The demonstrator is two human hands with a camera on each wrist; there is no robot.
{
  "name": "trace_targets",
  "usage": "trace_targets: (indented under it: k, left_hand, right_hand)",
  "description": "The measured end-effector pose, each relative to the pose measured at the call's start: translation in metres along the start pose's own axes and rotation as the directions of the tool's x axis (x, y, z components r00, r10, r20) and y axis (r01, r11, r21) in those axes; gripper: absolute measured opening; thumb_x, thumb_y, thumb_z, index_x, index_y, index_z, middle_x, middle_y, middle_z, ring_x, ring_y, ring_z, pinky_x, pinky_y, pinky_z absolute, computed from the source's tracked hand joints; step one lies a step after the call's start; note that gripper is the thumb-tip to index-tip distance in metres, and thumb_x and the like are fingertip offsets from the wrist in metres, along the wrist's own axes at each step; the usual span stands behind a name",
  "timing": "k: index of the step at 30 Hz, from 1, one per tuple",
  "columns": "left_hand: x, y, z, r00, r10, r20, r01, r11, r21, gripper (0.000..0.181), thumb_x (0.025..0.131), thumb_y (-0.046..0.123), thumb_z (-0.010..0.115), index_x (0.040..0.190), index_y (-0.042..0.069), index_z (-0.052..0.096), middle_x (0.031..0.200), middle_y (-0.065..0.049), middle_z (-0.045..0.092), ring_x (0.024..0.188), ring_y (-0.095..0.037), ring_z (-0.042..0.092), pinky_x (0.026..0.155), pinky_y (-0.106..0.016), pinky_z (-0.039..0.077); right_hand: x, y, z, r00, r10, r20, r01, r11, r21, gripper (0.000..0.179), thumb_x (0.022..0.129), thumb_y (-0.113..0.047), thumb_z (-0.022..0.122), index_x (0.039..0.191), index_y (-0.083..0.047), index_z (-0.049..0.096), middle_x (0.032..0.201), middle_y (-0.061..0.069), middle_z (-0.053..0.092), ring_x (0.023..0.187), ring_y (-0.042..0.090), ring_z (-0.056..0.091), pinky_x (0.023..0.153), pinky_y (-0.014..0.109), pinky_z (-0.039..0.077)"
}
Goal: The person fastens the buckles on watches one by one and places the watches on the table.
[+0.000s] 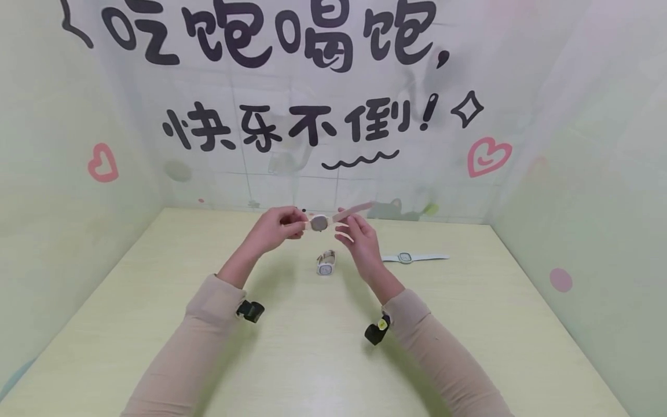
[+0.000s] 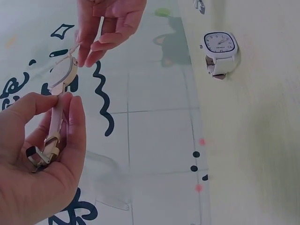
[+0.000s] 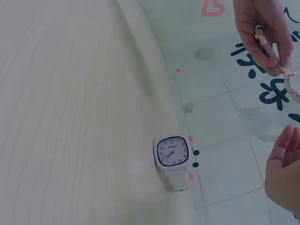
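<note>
Held up above the far part of the table is a wristwatch (image 1: 319, 223) with a round case and a pale pinkish strap. My left hand (image 1: 278, 227) pinches the strap beside the case; the buckle end lies across that palm in the left wrist view. On the case's other side, my right hand (image 1: 361, 240) has the free strap length between its thumb and fingers. Below them on the table stands a white square-faced watch (image 1: 325, 269), its strap looped. A watch with a light strap (image 1: 405, 258) lies stretched out to the right of my right hand.
The pale wood-look table (image 1: 312, 359) meets a printed back wall (image 1: 292, 191) just behind my hands. Pale side walls (image 1: 583, 231) border it on the left and right. Dark wrist devices (image 1: 251, 311) sit at both sleeve cuffs.
</note>
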State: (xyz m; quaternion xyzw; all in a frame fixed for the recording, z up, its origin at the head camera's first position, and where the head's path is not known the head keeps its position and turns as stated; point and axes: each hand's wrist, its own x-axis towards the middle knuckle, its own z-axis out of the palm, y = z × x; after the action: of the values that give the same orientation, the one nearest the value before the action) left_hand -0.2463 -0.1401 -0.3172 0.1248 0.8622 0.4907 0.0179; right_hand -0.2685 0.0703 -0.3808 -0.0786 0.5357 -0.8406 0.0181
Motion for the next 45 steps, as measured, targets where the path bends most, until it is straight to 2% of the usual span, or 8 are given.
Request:
trace_targets:
  k: [10, 16, 21, 25, 30, 34, 39, 45]
  left_hand:
    - [-0.001, -0.007, 0.001, 0.996, -0.05, 0.068, 0.056, 0.995, -0.083, 0.024, 0.1, 0.009, 0.058, 0.116, -0.008, 0.063, 0.095, -0.013, 0.064, 0.079, -0.01, 0.063, 0.082, -0.027, 0.061]
    - [-0.001, -0.013, 0.005, 0.994, -0.08, 0.072, 0.09, 0.983, -0.16, 0.023, 0.1, 0.008, 0.059, 0.117, -0.006, 0.061, 0.101, -0.014, 0.066, 0.082, -0.01, 0.065, 0.083, -0.029, 0.061]
    - [-0.002, -0.018, 0.005, 0.992, -0.107, 0.059, 0.119, 0.955, -0.272, 0.023, 0.098, 0.007, 0.06, 0.117, -0.006, 0.057, 0.109, -0.014, 0.062, 0.085, -0.007, 0.067, 0.085, -0.026, 0.06]
    - [-0.004, -0.02, 0.004, 0.992, -0.116, 0.049, 0.126, 0.914, -0.387, 0.022, 0.098, 0.005, 0.061, 0.116, -0.006, 0.055, 0.11, -0.011, 0.056, 0.086, -0.003, 0.068, 0.086, -0.023, 0.059]
    - [-0.006, -0.02, 0.003, 0.994, -0.111, 0.021, 0.108, 0.875, -0.471, 0.022, 0.098, 0.006, 0.061, 0.118, -0.003, 0.055, 0.103, -0.008, 0.058, 0.091, -0.006, 0.071, 0.089, -0.024, 0.058]
    - [-0.008, -0.017, 0.002, 0.994, -0.11, -0.003, 0.094, 0.863, -0.496, 0.027, 0.099, 0.009, 0.06, 0.123, -0.001, 0.057, 0.103, -0.004, 0.062, 0.098, -0.007, 0.071, 0.091, -0.025, 0.057]
    - [-0.01, -0.015, 0.004, 0.998, -0.052, -0.035, 0.027, 0.865, -0.502, 0.034, 0.1, 0.015, 0.06, 0.13, -0.002, 0.057, 0.113, -0.001, 0.065, 0.099, -0.005, 0.069, 0.094, -0.028, 0.056]
    - [-0.012, -0.013, 0.009, 0.994, 0.058, -0.095, -0.096, 0.877, -0.471, 0.039, 0.102, 0.021, 0.056, 0.133, -0.003, 0.056, 0.131, -0.017, 0.063, 0.101, -0.004, 0.068, 0.093, -0.028, 0.057]
  right_hand:
    - [-0.003, -0.011, 0.001, 0.982, -0.161, 0.099, 0.169, 0.982, -0.088, 0.029, 0.103, -0.019, 0.054, 0.123, -0.001, 0.065, 0.11, -0.005, 0.074, 0.097, 0.014, 0.06, 0.089, 0.018, 0.055]
    - [-0.006, -0.016, 0.005, 0.986, -0.127, 0.109, 0.143, 0.978, -0.153, 0.038, 0.107, -0.028, 0.045, 0.121, 0.002, 0.063, 0.096, -0.007, 0.075, 0.074, 0.01, 0.049, 0.062, 0.016, 0.044]
    - [-0.008, -0.022, 0.005, 0.994, -0.1, 0.035, 0.102, 0.993, -0.065, 0.033, 0.109, -0.026, 0.041, 0.099, -0.006, 0.065, 0.067, -0.004, 0.057, 0.055, 0.006, 0.039, 0.049, 0.016, 0.031]
    - [-0.011, -0.028, 0.006, 0.998, -0.062, 0.02, 0.062, 0.998, 0.006, 0.012, 0.106, -0.017, 0.049, 0.101, -0.012, 0.058, 0.067, -0.004, 0.046, 0.057, 0.006, 0.037, 0.049, 0.016, 0.033]
    - [-0.012, -0.033, 0.005, 0.997, -0.066, 0.038, 0.063, 0.995, 0.072, 0.013, 0.1, -0.002, 0.043, 0.103, -0.015, 0.045, 0.081, -0.001, 0.054, 0.072, 0.01, 0.054, 0.069, 0.019, 0.054]
    - [-0.014, -0.036, 0.003, 0.988, -0.116, 0.1, 0.111, 0.992, 0.058, 0.017, 0.102, 0.0, 0.034, 0.105, -0.014, 0.044, 0.09, 0.002, 0.057, 0.081, 0.012, 0.059, 0.083, 0.024, 0.059]
    - [-0.016, -0.037, -0.001, 0.971, -0.187, 0.151, 0.202, 0.975, -0.09, 0.02, 0.106, -0.006, 0.04, 0.124, -0.001, 0.048, 0.095, 0.002, 0.064, 0.082, 0.012, 0.062, 0.082, 0.022, 0.059]
    - [-0.019, -0.038, 0.0, 0.952, -0.216, 0.216, 0.259, 0.946, -0.196, 0.038, 0.108, -0.01, 0.039, 0.14, 0.009, 0.044, 0.085, 0.001, 0.061, 0.078, 0.01, 0.063, 0.076, 0.019, 0.057]
